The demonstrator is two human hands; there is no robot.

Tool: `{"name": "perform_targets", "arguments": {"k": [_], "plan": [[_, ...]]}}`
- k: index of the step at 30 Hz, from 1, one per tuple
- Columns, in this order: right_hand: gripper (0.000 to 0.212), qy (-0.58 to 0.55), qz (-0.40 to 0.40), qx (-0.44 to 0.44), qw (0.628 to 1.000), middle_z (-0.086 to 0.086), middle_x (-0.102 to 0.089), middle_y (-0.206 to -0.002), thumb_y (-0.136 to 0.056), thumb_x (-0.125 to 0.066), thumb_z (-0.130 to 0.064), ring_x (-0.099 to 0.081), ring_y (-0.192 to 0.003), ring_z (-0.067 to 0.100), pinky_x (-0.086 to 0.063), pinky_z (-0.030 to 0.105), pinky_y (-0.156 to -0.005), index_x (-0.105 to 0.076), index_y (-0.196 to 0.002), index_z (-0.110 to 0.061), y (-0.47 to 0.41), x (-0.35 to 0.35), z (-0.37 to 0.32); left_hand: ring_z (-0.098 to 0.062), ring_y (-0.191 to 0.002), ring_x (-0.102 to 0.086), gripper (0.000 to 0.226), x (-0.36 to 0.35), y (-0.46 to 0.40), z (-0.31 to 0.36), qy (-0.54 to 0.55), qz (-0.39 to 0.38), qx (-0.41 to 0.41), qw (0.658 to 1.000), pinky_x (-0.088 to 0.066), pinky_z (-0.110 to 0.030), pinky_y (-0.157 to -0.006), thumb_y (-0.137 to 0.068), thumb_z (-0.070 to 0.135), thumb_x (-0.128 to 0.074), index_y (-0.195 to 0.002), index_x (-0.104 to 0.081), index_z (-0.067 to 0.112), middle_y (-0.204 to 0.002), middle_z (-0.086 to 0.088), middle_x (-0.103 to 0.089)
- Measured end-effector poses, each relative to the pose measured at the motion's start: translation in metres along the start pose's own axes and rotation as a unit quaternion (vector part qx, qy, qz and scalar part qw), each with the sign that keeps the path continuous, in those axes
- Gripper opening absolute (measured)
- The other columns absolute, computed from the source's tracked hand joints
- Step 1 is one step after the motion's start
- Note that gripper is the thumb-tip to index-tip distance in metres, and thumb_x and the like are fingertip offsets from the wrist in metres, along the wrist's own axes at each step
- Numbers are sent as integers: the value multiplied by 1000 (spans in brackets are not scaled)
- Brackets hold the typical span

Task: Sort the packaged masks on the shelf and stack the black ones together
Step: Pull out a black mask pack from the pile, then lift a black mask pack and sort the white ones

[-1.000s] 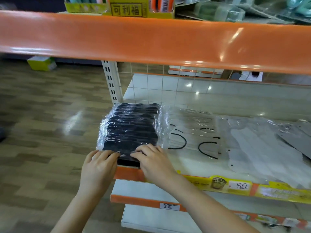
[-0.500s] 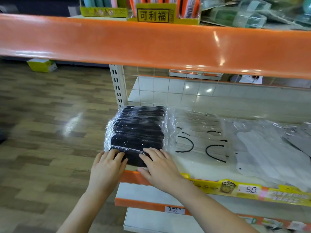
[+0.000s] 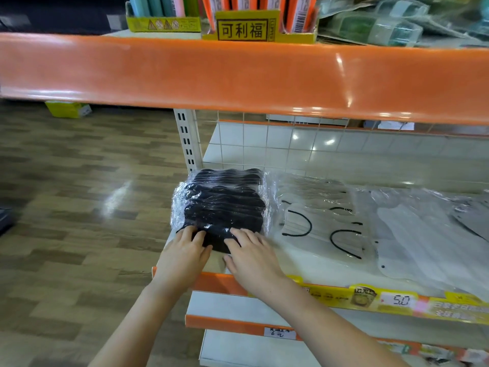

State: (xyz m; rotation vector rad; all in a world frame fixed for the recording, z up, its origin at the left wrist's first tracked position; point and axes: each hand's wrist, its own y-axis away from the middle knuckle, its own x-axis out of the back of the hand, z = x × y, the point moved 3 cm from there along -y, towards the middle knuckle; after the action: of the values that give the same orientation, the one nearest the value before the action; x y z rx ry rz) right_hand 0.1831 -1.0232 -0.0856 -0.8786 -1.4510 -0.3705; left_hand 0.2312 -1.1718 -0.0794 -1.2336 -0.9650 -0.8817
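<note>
Black masks in clear wrap [image 3: 222,207] sit stacked at the shelf's [image 3: 304,266] left end. A moment ago they hung over the near edge — now both hands have slid them farther in. Left hand [image 3: 185,256] and right hand [image 3: 251,256] press flat, fingers straight, gripping nothing. White masks [image 3: 317,229] lie just right. Up top, a yellow box [image 3: 246,29] holds orange packs.

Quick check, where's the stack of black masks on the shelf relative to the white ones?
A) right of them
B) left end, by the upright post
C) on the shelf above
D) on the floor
B: the black masks lie at the shelf's left end by the slotted post, with the white masks to their right; both hands rest on the stack's near edge.
</note>
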Motion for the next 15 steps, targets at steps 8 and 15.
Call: {"name": "perform_targets", "arguments": {"k": [8, 15], "plan": [[28, -26, 37, 37, 998, -1, -66, -116, -75, -67, -38, -61, -109, 17, -50, 35, -90, -70, -100, -24, 6, 0, 2, -32, -78, -63, 25, 0, 6, 7, 1, 40, 56, 998, -50, -38, -59, -84, 23, -48, -91, -68, 9, -87, -7, -64], [30, -62, 49, 42, 996, 5, -59, -126, -82, -65, -24, -54, -118, 22, -44, 40, -100, -65, -111, -17, -4, 15, 9, -39, -93, -61, 29, 10, -14, 10, 30, 68, 62, 995, -51, -47, -72, -76, 4, -73, -104, -65, 3, -101, -15, -65]]}}
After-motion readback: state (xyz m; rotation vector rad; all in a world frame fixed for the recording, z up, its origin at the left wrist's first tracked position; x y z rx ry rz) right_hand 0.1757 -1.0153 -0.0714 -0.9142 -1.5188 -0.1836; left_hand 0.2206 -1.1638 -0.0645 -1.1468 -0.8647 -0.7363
